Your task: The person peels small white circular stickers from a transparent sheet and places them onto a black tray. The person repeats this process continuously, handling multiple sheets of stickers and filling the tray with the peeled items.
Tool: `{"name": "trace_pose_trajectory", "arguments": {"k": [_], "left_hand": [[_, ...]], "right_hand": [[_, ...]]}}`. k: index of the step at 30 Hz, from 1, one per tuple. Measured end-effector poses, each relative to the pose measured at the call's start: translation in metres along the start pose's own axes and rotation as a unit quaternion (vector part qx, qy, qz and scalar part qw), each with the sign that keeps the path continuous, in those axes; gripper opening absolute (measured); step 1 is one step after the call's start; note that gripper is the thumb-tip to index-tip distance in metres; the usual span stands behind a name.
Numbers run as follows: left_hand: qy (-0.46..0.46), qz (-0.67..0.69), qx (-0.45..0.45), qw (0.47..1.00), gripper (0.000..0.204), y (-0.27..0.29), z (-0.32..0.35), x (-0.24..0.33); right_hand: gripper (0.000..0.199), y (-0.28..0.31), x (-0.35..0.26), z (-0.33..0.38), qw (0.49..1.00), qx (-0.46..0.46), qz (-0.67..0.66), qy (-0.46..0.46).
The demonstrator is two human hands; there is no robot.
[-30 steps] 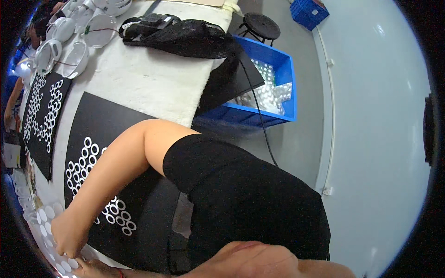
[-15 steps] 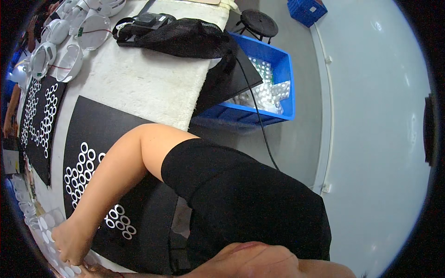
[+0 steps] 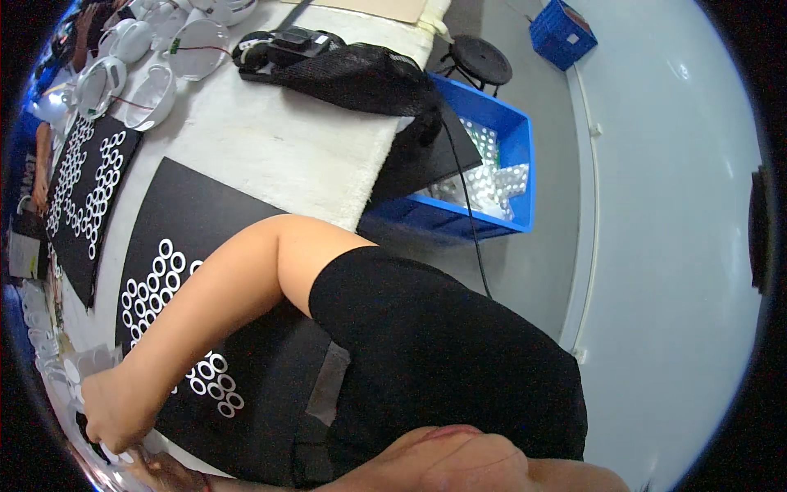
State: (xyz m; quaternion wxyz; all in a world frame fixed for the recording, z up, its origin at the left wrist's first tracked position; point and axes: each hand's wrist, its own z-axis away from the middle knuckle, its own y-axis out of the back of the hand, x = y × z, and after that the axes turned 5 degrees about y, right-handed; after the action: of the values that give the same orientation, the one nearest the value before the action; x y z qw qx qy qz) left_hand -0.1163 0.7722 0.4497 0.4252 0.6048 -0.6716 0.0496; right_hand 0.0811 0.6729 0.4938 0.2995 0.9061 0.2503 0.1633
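Note:
My right hand [image 3: 119,407] is at the far left, its fingers curled closed at a clear sheet with white discs [image 3: 80,366]. My left hand [image 3: 164,473] is right beside it at the lower rim, dark and partly cut off. Its fingers look bent in, but what they hold is hidden. Under my right forearm lies a black mat [image 3: 197,213] with rows of white rings [image 3: 153,289]; the forearm covers some of them. A grey patch [image 3: 329,384] lies at the mat's edge near my body.
A second black mat with white rings [image 3: 94,189] lies farther left. Clear round housings with wires [image 3: 147,94] crowd the upper left, where another person's arm [image 3: 41,168] shows. A black mesh bag [image 3: 352,78], blue bin [image 3: 525,164], black cable [image 3: 471,213] and stool [image 3: 479,61] are on the upper side.
The whole view has shifted, with the table and bin now farther right. My right hand has drawn slightly closer to my left, and less of the disc sheet shows.

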Motion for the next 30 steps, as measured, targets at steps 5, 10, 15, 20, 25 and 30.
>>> {"name": "trace_pose_trajectory", "arguments": {"k": [5, 10, 15, 20, 25, 30], "left_hand": [[0.164, 0.204, 0.027, 0.965, 0.035, -0.025, 0.001, 0.051], [0.043, 0.446, -0.078, 0.890, 0.034, -0.008, -0.004, 0.003], [0.178, 0.411, -0.021, 0.894, 0.037, 0.010, 0.002, 0.000], [0.256, 0.453, -0.015, 0.854, 0.041, 0.020, 0.010, -0.002], [0.294, 0.456, 0.016, 0.840, 0.040, 0.028, 0.014, -0.011], [0.256, 0.521, -0.087, 0.809, 0.043, 0.012, 0.020, 0.003]], "right_hand": [[0.014, -0.005, 0.002, 0.000, 0.999, 0.029, -0.022, -0.002], [0.013, -0.008, 0.003, -0.002, 0.995, 0.085, -0.006, 0.044], [0.013, -0.016, 0.012, -0.004, 0.994, 0.076, -0.010, 0.073], [0.012, -0.012, 0.001, -0.003, 0.995, 0.093, -0.016, 0.021], [0.012, 0.003, 0.000, -0.003, 0.995, 0.096, -0.018, -0.005], [0.011, -0.009, 0.004, 0.000, 0.986, 0.161, -0.029, 0.028]]}}
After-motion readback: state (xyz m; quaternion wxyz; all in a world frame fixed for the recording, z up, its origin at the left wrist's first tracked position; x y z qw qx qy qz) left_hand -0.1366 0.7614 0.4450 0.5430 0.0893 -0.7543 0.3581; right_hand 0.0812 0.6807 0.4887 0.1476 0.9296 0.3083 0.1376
